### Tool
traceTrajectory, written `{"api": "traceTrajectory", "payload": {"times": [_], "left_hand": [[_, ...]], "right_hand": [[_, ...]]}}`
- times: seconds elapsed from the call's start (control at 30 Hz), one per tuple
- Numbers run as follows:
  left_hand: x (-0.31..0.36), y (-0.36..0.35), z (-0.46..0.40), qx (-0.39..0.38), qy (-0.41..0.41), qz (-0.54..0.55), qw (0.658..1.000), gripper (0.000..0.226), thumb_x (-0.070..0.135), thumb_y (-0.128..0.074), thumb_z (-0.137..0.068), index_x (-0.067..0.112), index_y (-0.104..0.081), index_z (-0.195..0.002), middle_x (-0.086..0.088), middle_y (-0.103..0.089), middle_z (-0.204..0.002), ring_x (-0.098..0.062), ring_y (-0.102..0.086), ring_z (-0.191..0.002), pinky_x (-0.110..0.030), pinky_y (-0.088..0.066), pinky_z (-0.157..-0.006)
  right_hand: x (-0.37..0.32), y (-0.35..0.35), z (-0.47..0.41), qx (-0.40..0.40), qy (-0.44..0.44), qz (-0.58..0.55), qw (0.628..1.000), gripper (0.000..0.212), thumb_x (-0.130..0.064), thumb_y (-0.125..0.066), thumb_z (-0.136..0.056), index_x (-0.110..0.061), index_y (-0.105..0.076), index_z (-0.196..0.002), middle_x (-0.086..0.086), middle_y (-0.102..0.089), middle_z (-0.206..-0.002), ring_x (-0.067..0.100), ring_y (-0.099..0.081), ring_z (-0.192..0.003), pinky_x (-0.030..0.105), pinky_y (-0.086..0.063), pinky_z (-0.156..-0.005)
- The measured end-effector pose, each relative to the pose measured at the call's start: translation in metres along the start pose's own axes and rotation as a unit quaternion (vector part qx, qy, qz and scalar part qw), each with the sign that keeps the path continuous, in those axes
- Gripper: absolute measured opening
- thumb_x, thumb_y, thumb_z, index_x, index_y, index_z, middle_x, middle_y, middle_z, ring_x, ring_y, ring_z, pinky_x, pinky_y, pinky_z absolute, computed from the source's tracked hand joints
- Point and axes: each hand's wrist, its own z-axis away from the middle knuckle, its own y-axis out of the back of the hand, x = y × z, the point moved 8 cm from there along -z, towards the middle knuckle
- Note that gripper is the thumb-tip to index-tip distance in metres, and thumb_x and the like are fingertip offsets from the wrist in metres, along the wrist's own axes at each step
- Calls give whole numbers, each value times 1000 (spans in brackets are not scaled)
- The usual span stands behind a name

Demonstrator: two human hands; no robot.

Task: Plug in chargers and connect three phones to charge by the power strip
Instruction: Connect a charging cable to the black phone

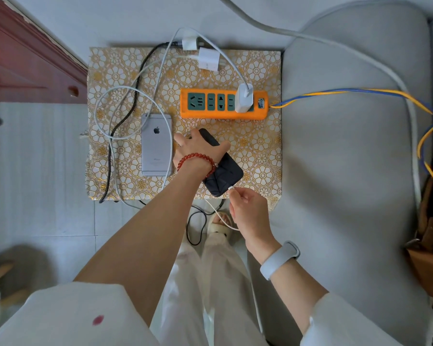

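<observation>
An orange power strip (210,113) lies on a floral-covered table (255,71), with one white charger (245,99) plugged into its right end. My left hand (198,148) presses down on a black phone (224,174) lying at an angle below the strip. My right hand (245,208) pinches a white cable plug (231,188) at the phone's near end. A silver phone (156,146) lies face down to the left. Two more white chargers (208,58) (190,43) lie unplugged at the table's far edge.
White cables (103,108) and a black braided cable (135,96) loop over the table's left half. A grey sofa (348,146) stands at the right, carrying the strip's blue-yellow wires (335,92) and a thick grey cord (375,61). A red wooden door (23,58) is at the left.
</observation>
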Motion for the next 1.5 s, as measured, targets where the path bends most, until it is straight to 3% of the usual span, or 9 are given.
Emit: {"api": "traceTrajectory", "payload": {"times": [0.1,0.23,0.47,0.83,1.03,1.1,1.2,1.33,1.5], "left_hand": [[0,0,1,9,0,-6,1000,81,62,-52,-67,16,-31,-131,-16,-31,-129,-43,-51,-103,-38,-38,-70],[0,-1,2,27,4,-4,1000,81,61,-53,-67,16,-32,-131,-16,-32,-129,-41,-52,-103,-38,-37,-70],[-1,-3,6,50,-3,2,999,77,60,-53,-66,16,-33,-127,-15,-35,-125,-43,-53,-99,-37,-36,-66],[27,-11,18,31,-122,-26,992,74,56,-57,-71,21,-30,-131,-12,-30,-128,-41,-54,-98,-41,-44,-74],[79,-53,49,-31,-268,-5,963,74,20,-52,-82,21,-8,-142,-8,-13,-151,-38,-39,-123,-44,-41,-95],[87,-65,57,-72,-280,37,957,74,9,-46,-83,15,-3,-143,-8,-2,-155,-33,-28,-134,-43,-39,-102],[82,-76,60,-122,-258,100,953,76,-3,-41,-81,13,0,-143,-7,9,-155,-32,-37,-129,-34,-48,-86],[77,-79,58,-167,-262,149,939,78,-10,-37,-79,13,1,-144,-10,8,-155,-27,-17,-140,-26,-34,-98],[78,-77,50,-191,-243,200,930,69,-9,-37,-81,14,-15,-143,-6,-7,-155,-24,-19,-139,-26,-30,-104]], "right_hand": [[1,3,0,-8,-5,53,999,19,-24,-54,-87,-24,-50,-69,-8,-56,-39,1,-52,-43,32,-47,-62],[-4,7,-10,-6,-6,116,993,19,-21,-53,-86,-21,-52,-68,-1,-62,-51,27,-63,-69,48,-52,-82],[4,4,-15,-6,-16,170,985,14,-21,-52,-87,-12,-59,-79,14,-71,-80,31,-63,-85,37,-48,-81],[33,18,-3,58,-54,54,995,13,-21,-51,-90,-17,-51,-78,0,-61,-61,15,-59,-60,38,-51,-68],[57,42,3,164,-106,-8,981,14,-25,-47,-92,-19,-48,-80,5,-63,-72,16,-59,-62,36,-51,-70],[57,47,-2,204,-122,-12,971,14,-24,-44,-93,-14,-51,-85,8,-65,-82,24,-61,-73,33,-46,-70],[50,58,-12,233,-128,24,964,24,-13,-42,-93,4,-58,-99,20,-65,-100,34,-60,-93,26,-38,-71],[40,59,-17,182,-96,135,969,25,1,-39,-86,0,-57,-103,21,-64,-108,39,-57,-102,36,-45,-81],[19,54,-8,170,20,238,956,45,-1,-41,-88,-8,-41,-133,12,-43,-140,28,-38,-131,40,-39,-100]]}}
